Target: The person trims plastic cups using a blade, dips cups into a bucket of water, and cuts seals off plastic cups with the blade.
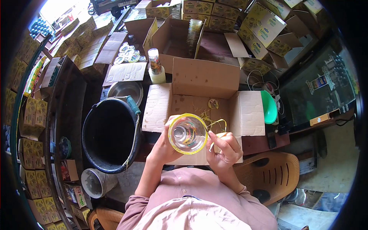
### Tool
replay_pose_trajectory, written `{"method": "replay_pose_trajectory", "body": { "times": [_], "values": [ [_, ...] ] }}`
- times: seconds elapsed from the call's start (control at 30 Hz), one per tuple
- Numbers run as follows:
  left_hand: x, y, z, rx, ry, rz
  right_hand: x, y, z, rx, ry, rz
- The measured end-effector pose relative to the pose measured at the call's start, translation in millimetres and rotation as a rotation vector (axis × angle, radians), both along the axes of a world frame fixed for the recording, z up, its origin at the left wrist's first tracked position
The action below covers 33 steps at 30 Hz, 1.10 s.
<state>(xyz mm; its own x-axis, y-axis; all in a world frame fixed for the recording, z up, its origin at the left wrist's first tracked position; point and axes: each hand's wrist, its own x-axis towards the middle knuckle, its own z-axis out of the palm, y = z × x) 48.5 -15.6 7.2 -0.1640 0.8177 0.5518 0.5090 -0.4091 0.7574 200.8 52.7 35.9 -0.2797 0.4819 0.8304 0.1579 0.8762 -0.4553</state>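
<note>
A clear plastic cup (188,134) with a yellow rim faces up toward the camera, its open mouth showing. Wrapped round its left side is my left hand (167,142). My right hand (223,148) is at the cup's right edge, thumb and index finger pinched on a thin yellow strip (224,122) that loops up beside the rim. Beyond both hands, an open cardboard box (206,82) holds loose yellow strips and a round lid-like piece (213,104).
A large black bucket (109,134) stands at the left, with a grey bucket (97,183) below it. Stacked cups (156,69) stand behind the box flap. A green bowl (269,107) and a brown plastic chair (270,174) are at the right.
</note>
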Motion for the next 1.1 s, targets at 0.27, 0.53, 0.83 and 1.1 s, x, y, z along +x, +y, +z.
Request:
{"method": "replay_pose_trajectory", "body": {
  "times": [0.27,0.53,0.83,1.1],
  "values": [
    [0.3,-3.3,-4.9,-0.042,0.056,0.029,-4.1,4.9,1.2,-0.051,0.015,0.018],
    [5.2,-0.3,-0.7,-0.006,0.031,-0.022,-3.3,10.7,1.8,-0.324,0.125,0.142],
    [0.9,3.8,-13.4,-0.021,-0.103,-0.046,-1.1,4.8,-2.2,-0.412,0.172,0.179],
    [1.6,3.2,-22.8,-0.073,-0.197,-0.085,-4.8,2.6,-0.6,-0.349,0.169,0.139]
  ]
}}
